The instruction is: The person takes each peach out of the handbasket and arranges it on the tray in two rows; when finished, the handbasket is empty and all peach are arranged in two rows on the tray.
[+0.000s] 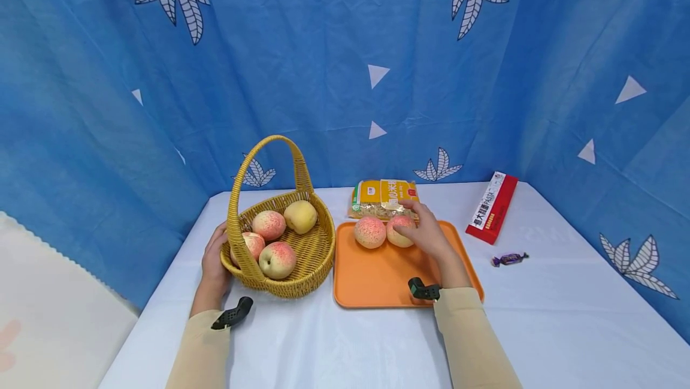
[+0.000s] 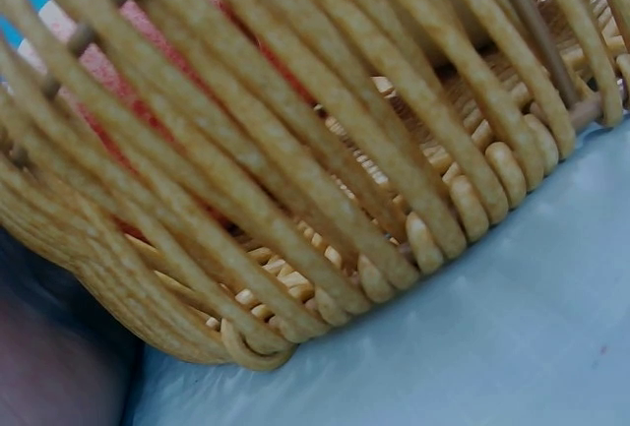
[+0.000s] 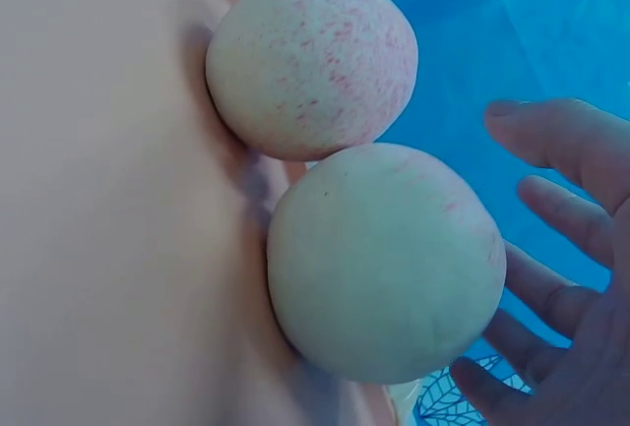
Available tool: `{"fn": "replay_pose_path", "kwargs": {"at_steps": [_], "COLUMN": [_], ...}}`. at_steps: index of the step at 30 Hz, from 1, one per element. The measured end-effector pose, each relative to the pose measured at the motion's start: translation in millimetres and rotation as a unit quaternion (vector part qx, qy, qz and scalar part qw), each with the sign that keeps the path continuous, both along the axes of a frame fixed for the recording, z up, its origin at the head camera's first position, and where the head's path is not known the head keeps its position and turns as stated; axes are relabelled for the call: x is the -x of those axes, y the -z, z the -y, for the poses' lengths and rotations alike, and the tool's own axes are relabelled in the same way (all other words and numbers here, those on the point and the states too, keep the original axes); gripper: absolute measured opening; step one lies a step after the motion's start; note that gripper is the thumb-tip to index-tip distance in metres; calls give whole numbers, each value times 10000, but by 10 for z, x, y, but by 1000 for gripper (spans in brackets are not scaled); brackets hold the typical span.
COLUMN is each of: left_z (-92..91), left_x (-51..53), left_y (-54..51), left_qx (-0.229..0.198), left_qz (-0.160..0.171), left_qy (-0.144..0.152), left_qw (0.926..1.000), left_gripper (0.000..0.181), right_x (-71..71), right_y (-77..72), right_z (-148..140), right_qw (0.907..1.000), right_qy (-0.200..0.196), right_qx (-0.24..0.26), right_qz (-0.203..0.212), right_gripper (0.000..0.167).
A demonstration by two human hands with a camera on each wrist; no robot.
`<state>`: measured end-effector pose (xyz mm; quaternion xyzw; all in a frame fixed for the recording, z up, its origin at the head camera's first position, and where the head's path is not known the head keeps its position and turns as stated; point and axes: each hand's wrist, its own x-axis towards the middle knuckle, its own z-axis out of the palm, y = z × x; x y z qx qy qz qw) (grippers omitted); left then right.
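Observation:
A yellow wicker basket [image 1: 309,252] with a tall handle holds several peaches [image 1: 277,260]. Against its outer left side rests my left hand [image 1: 214,264], fingers along the wicker, thumb hidden. The left wrist view is filled by the basket's wicker wall [image 2: 295,141]. Two peaches [image 1: 370,232] [image 3: 313,64] touch each other at the back of an orange tray [image 1: 377,281]. My right hand [image 1: 431,236] [image 3: 576,269] is at the right-hand peach [image 1: 401,231] [image 3: 387,264], fingers spread around its far side and not closed on it.
Behind the tray lies a yellow food packet [image 1: 377,194]. A red and white pasta packet [image 1: 493,208] is to the tray's right, with a purple wrapped candy [image 1: 509,259] nearer the front. A blue curtain [image 1: 334,77] hangs behind the white-covered table [image 1: 302,341].

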<state>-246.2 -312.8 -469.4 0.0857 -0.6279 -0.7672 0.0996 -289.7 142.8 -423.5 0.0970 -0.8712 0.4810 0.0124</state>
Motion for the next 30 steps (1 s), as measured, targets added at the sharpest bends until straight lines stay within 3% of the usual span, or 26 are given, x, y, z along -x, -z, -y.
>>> {"fn": "replay_pose_path", "kwargs": {"at_steps": [10,24,30], "left_z": [-3,6,7], "left_x": [5,6,-2], "left_y": [-10,3,-4], "left_qx": [-24,-85,-15], "left_qz": [38,-37,-80], "left_qy": [-8,-17,-54], "left_qw": [10000,10000,10000], "left_gripper": [41,41,40], "right_x": [-35,-148,-203], "right_y": [-99,-219,-246], "right_z": [166,505,623], "right_qw": [9968,9903,9869], "right_qy": [-224,-425,-719], "right_qx": [364,-563,-564], "right_qz": [-679,-1195,-1329], "right_gripper": [56,56,55]}}
